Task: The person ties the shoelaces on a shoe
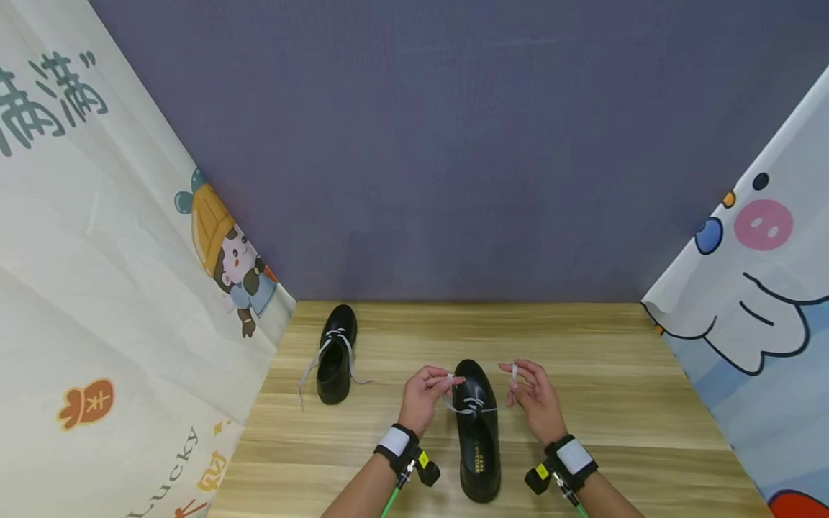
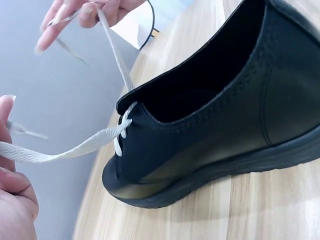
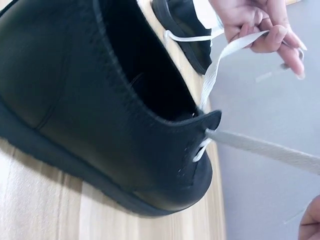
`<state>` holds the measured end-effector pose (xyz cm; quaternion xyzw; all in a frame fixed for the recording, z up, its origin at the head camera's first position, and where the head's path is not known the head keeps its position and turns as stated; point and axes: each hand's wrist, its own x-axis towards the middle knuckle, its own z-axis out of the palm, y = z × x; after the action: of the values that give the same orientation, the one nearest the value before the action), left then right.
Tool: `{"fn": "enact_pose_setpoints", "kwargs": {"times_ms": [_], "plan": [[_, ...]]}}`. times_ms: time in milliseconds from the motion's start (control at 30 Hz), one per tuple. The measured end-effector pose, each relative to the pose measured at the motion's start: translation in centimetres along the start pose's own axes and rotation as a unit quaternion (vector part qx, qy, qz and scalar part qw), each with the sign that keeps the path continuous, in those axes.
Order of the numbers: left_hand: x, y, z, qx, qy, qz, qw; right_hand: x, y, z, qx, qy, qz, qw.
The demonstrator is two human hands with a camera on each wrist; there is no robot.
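Black leather and pale flat lace are what both grips work on: left of the left hand (image 1: 424, 398), well apart, a second black shoe (image 1: 337, 354) stands near the cartoon-printed curtain (image 1: 116, 288), its own laces trailing loose on the wooden table (image 1: 615, 403). The left hand pinches one end of the white lace (image 1: 470, 407) between thumb and fingers, drawn out sideways and slightly up from the eyelets; the left wrist view shows that end (image 2: 75, 149) running taut from the eyelets to the fingers (image 2: 7, 145). Between the two grips sits the near shoe (image 1: 478, 428), its long axis running straight away from the person, toe toward the blue-grey back wall (image 1: 453, 144), heel toward the body. Each hand lies just beside the lacing, about equally near, so neither has the advantage. The right hand (image 1: 534, 399) pinches the other lace end, held up and out to its side; the right wrist view shows that strand (image 3: 265, 147) stretched from the eyelet toward the camera. Rightward of that grip the table stays bare up to the second printed curtain (image 1: 745, 288), and there is open board ahead of the toe, so I judge room to pull either end outward.
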<state>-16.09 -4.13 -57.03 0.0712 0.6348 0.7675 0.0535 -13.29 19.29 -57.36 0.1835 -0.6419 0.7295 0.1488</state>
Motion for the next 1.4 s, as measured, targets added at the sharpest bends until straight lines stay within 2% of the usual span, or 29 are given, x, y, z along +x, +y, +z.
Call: {"fn": "enact_pose_setpoints", "kwargs": {"times_ms": [133,267,367,567,667,867,1000,1233,1400], "plan": [[-0.2,0.8,0.7,0.013,0.008,-0.001,0.9999,0.2,0.1,0.3,0.007,-0.013,0.005,1.000],[-0.1,0.4,1.0,0.021,0.011,-0.002,0.9997,0.4,0.0,0.6,-0.033,-0.015,0.034,0.999],[0.1,-0.1,1.1,0.023,0.004,0.001,0.9997,0.5,-0.2,1.0,-0.056,-0.005,0.053,0.997],[0.3,-0.3,1.4,0.010,-0.023,0.036,0.9990,0.7,-0.4,1.9,-0.086,0.008,0.087,0.992],[0.4,-0.2,1.7,0.006,-0.034,0.042,0.9985,0.8,-0.4,2.4,-0.098,0.008,0.099,0.990],[0.2,-0.1,2.2,0.008,-0.049,0.013,0.9987,0.2,-0.4,3.1,-0.140,-0.001,0.126,0.982],[0.0,-0.1,2.5,0.026,-0.046,-0.004,0.9986,-0.1,-0.1,3.3,-0.161,-0.003,0.116,0.980],[-0.5,-0.1,2.9,0.033,-0.041,-0.032,0.9981,-0.5,-0.1,3.7,-0.154,-0.010,0.156,0.976],[-0.5,-0.1,3.1,0.045,-0.017,-0.041,0.9980,-0.7,0.1,3.7,-0.131,-0.041,0.151,0.979]]}}
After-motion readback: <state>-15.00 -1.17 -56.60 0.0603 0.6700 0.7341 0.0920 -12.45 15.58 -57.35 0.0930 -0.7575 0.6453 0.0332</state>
